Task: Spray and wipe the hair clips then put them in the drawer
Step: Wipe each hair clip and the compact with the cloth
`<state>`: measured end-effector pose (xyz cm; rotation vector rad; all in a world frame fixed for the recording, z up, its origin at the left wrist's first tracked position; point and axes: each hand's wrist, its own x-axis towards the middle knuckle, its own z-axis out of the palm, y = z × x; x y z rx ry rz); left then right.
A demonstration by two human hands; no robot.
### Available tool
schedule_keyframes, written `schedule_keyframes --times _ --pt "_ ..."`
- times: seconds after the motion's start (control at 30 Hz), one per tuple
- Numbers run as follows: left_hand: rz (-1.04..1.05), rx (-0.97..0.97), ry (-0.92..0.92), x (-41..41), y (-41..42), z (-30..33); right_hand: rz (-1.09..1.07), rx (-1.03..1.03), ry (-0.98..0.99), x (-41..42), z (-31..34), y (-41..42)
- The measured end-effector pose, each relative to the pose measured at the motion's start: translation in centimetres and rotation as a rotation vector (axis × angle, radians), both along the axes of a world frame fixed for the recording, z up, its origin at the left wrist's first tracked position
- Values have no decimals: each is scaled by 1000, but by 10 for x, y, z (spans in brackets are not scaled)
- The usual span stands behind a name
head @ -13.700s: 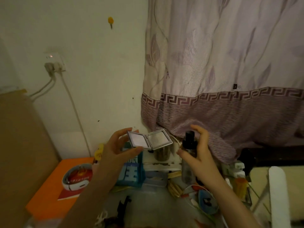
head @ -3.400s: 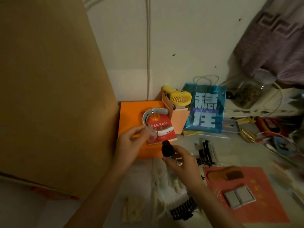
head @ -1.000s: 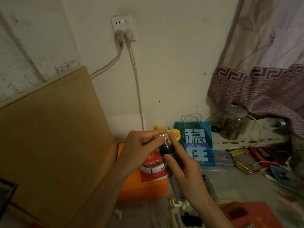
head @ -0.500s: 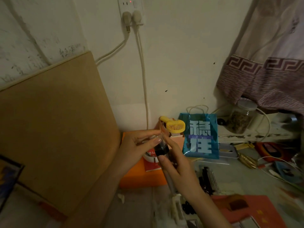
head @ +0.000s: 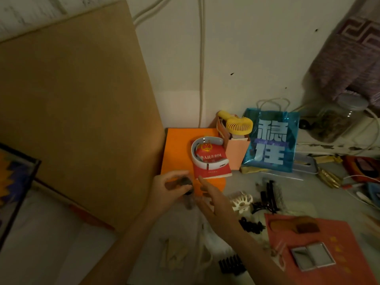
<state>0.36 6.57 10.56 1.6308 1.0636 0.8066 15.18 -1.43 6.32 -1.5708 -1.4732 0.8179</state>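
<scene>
Head view: our left hand (head: 168, 190) grips the spray bottle (head: 187, 189) w/ curled fingers, right hand (head: 213, 204) beside it, fingers spread wide.

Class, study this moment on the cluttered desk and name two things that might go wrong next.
1. The left hand grips only the dark cap of the spray bottle; the bottle might slip or tip.
2. The open right hand hovers beside the white claw clip; a sweep may knock it.

Two hands (head: 170, 188) (head: 216, 206), one white claw clip (head: 241, 201), one open mirror (head: 312, 259).
</scene>
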Motion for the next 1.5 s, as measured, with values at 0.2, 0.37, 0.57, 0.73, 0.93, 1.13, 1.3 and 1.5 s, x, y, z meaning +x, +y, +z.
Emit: schedule_keyframes --times 0.2,0.37,0.57,0.73,0.93,1.13,1.3,1.5 --pt "95 -138 25 -13 -2 -58 42 -183 -299 -5 -39 -7" --pt "109 -227 139 -26 -5 -110 119 -361 -536 -8 -68 -18" --pt "126 -199 174 -35 -8 -139 118 -438 -548 -14 -87 -34" --pt "78 -80 230 -37 -6 -143 129 -464 -594 -17 -94 -41" --pt "55 80 280 -39 -12 -149 129 -484 -615 -21 -96 -43" --pt "57 36 287 -44 -15 -146 145 -502 -645 -20 -96 -50" --pt "174 -60 336 -55 -30 -147 182 -502 -675 -23 -96 -60" --pt "67 -8 646 -83 -65 -174 210 -512 -644 -31 -103 -72"
